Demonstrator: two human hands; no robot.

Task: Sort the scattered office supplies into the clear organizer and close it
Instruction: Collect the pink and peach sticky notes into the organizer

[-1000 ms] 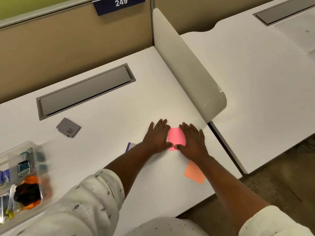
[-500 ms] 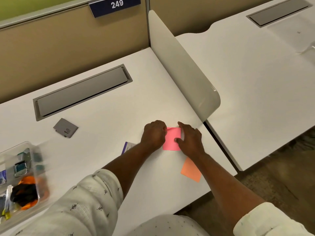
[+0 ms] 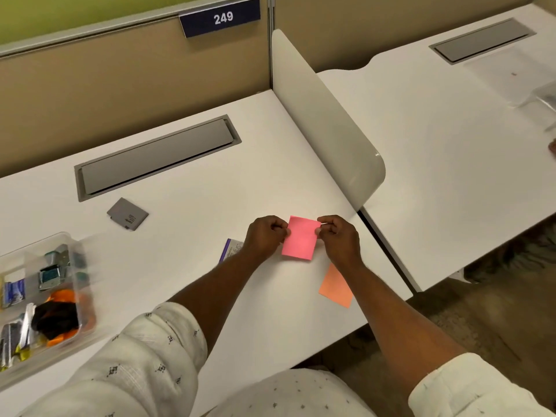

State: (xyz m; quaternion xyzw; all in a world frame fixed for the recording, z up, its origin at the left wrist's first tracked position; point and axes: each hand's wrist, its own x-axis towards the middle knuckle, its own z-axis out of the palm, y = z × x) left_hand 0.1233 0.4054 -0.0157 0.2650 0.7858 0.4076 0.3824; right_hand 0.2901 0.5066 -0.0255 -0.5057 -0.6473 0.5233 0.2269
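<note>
- My left grip (image 3: pixel 266 236) and right grip (image 3: pixel 338 237) are both working on the pink rectangular paper sticky note (image 3: pixel 299 240), near the right end of the white surface (image 3: pixel 210 191).
- Grip state: each one is clamped on the note, thumb and forefinger pinching an upper corner, left grip on the left corner and right grip on the right. The other fingers are curled in.
- The note is hanging between the two pinches. Its far edge is raised and its long axis runs from there back toward me. I cannot tell whether the near edge is touching the surface.
- The clear plastic organizer (image 3: pixel 72 239) is sitting at the far left edge of the view, well apart from both grips. It is open on top, and its contents are too blurred to list beyond metal clips and something orange and black.
- Deciding relation: the organizer lies to the left of the note, so my left grip is the nearer one. I am judging that the carry goes leftward across the surface, and one pinch should be enough for such a light sheet.
- An orange paper sticky note (image 3: pixel 335 288) is lying flat just under my right forearm, not yet collected.
- A small purple-and-white box (image 3: pixel 231 249) is lying beside my left wrist, partly hidden by it.
- A grey square plate (image 3: pixel 128 213) is resting further left, between the note and the organizer, near the likely path.
- I am judging the sort as partway done, with the closing yet to come.
</note>
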